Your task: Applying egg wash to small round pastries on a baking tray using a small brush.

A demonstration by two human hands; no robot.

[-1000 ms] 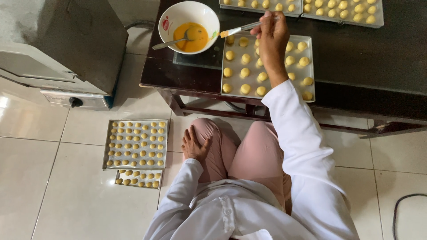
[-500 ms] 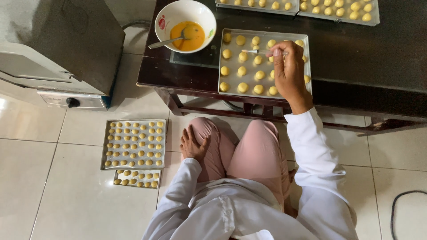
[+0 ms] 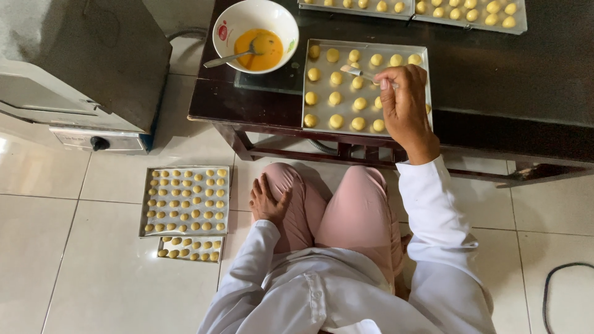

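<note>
- On the dark table [image 3: 495, 80], the right hand [image 3: 405, 105] is pinched around a small brush [image 3: 359, 73], its tip resting over the dough balls [image 3: 337, 98] on the near tray [image 3: 318, 120].
- Just beside that tray, up and to the left, stands a white bowl [image 3: 238, 18] of orange-yellow egg wash [image 3: 258, 49], with a spoon [image 3: 226, 60] leaning in it, handle out over the rim.
- Down on the lap, the left hand [image 3: 267, 201] lies flat and slack on the pink knee [image 3: 294, 192], holding nothing.
- Step in hand, as I judge it: glazing the balls one at a time; the brush is over the upper middle of the tray, near the second row.
- Which balls already carry wash cannot be told from this height; they all look much the same yellow.
- Next move, by my reckoning, calls for a light stroke on the ball under the tip, then a short shift to its neighbour, and a reach back to the bowl once the bristles run dry.
- Care is needed to keep the sleeve [image 3: 433, 204] off the near row and the strokes gentle, so the balls keep their shape.
- Along the far edge of the table sit two more trays [image 3: 523, 28] of balls.
- On the floor to the left lie a full tray [image 3: 143, 230] and a smaller one [image 3: 159, 242], near a grey oven [image 3: 86, 62].
</note>
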